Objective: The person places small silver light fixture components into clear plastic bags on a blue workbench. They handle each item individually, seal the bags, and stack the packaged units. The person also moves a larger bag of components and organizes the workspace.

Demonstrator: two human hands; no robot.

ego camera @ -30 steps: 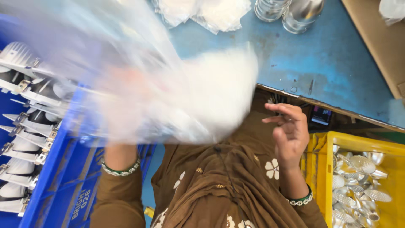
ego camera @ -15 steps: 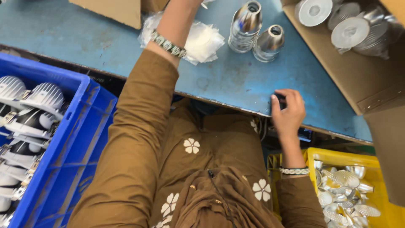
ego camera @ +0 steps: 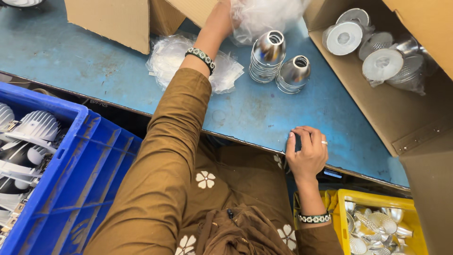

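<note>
Since the earlier frame, the left hand [ego camera: 222, 19] has reached farther across the counter [ego camera: 71, 61] and now closes on a clear bag [ego camera: 264, 14] at the far edge, between two cardboard boxes [ego camera: 113, 21]. The right hand [ego camera: 306, 153] stays on the near counter edge, fingers curled over it. A blue crate [ego camera: 80, 179] of white housings stands at left; a yellow bin [ego camera: 349, 208] of reflectors at lower right. Two metal reflectors [ego camera: 278, 61] stand just below the bag, beside flat bags [ego camera: 170, 59].

Blue table [ego camera: 71, 61], brown flower-patterned sleeve [ego camera: 160, 179]
</note>
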